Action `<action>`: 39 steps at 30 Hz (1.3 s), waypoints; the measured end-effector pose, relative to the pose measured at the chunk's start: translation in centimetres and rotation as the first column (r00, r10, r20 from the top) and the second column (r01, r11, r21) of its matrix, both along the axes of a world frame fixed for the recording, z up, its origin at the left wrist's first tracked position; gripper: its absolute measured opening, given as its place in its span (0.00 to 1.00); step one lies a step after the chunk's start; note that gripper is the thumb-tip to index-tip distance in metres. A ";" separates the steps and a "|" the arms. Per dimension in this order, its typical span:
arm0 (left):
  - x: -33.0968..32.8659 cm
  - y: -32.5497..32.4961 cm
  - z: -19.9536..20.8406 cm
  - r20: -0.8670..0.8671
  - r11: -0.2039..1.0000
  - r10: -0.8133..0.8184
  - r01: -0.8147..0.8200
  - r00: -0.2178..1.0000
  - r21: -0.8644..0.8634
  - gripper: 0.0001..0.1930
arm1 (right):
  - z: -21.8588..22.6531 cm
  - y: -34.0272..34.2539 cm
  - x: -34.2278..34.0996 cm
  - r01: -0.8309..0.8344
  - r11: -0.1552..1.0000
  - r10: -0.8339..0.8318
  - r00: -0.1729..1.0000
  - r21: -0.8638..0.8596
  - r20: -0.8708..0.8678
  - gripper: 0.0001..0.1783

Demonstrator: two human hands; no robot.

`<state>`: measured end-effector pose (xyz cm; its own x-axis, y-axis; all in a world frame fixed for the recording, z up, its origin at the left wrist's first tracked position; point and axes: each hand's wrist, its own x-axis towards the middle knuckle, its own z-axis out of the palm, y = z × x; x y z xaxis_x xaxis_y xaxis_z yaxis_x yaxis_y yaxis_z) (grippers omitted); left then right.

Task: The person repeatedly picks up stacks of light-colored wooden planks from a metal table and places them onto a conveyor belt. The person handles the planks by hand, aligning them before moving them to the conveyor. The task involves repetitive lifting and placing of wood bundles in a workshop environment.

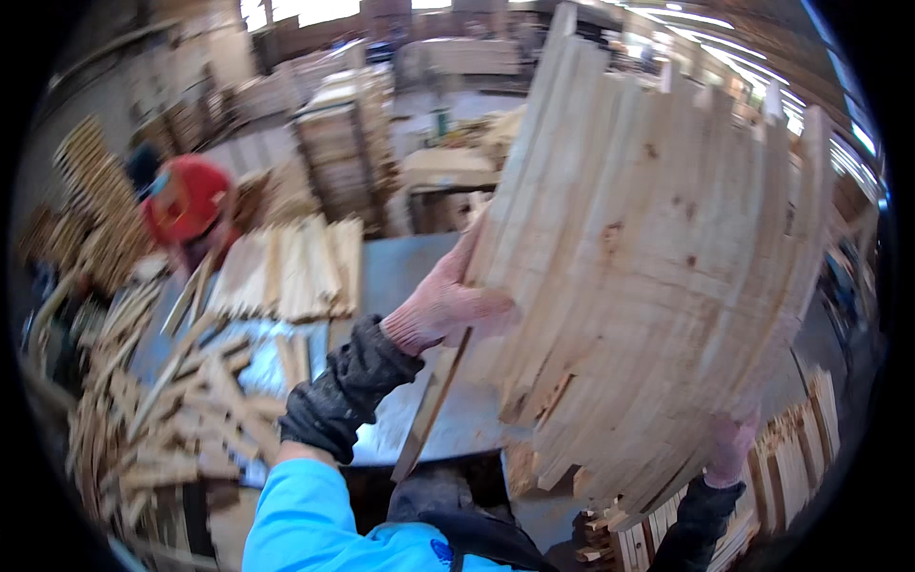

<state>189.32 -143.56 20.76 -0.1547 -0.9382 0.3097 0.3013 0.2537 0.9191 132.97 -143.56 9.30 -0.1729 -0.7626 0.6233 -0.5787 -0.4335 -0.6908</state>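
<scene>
A wide bundle of pale wooden slats (pixel 648 238), some with dark knots, is held up tilted in front of me and fills the right half of the head view. My left hand (pixel 453 303), in a pinkish knit glove, is closed on the bundle's left edge. Low on its right side, my right hand (pixel 732 446) grips the same slats in a matching glove; its fingers are partly hidden. Below my left hand a single narrow slat (pixel 434 405) slants down past the metal table (pixel 400 272); whether it belongs to the bundle I cannot tell.
A row of slats (pixel 291 272) lies on the table's far left. Loose wood pieces (pixel 205 410) pile up nearer. A person in red (pixel 195 205) bends over the table's far left end. More stacked slats (pixel 786 467) stand at lower right; tall timber stacks (pixel 348 143) rise behind.
</scene>
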 end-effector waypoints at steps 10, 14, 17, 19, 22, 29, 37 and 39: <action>-3.1 27.2 5.1 0.182 0.814 0.572 -0.527 0.800 -0.244 0.65 | 8.3 1.3 5.4 -0.651 0.727 0.522 0.730 0.219 0.441 0.43; -6.6 39.8 6.4 0.026 0.700 0.703 -0.684 0.711 -0.205 0.65 | 9.8 3.6 9.4 -0.895 0.434 0.775 0.429 0.103 0.463 0.39; -9.4 49.6 7.0 -0.060 0.551 0.819 -0.812 0.570 -0.189 0.66 | 11.3 5.9 14.9 -0.947 0.321 0.851 0.285 -0.008 0.441 0.40; -11.8 56.8 6.4 -0.013 0.412 0.908 -0.898 0.419 -0.152 0.67 | 10.7 7.8 17.8 -0.954 0.250 0.866 0.296 0.163 0.404 0.41; -16.6 68.4 4.6 0.007 0.199 0.980 -0.975 0.199 -0.101 0.67 | 10.0 18.7 24.4 -0.990 -0.061 0.865 0.013 0.131 0.502 0.43; -33.2 95.5 0.5 0.076 -0.284 0.957 -0.958 -0.281 0.037 0.64 | 11.4 48.6 28.7 -0.814 -0.466 0.831 -0.268 0.347 0.487 0.42; -51.0 115.7 -10.5 0.082 -0.552 0.821 -0.750 -0.565 0.365 0.55 | -0.7 74.7 29.4 -0.317 -0.842 0.538 -0.558 0.437 0.631 0.46; -54.3 119.6 -13.9 0.156 -0.595 0.792 -0.688 -0.591 0.415 0.54 | -2.7 79.3 29.8 -0.193 -0.836 0.518 -0.583 0.513 0.626 0.48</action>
<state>135.03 -23.98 6.85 0.8674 0.4787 -0.1362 0.0351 0.2142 0.9762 162.75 -64.25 6.58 0.7398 0.6594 -0.1335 -0.1246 -0.0607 -0.9904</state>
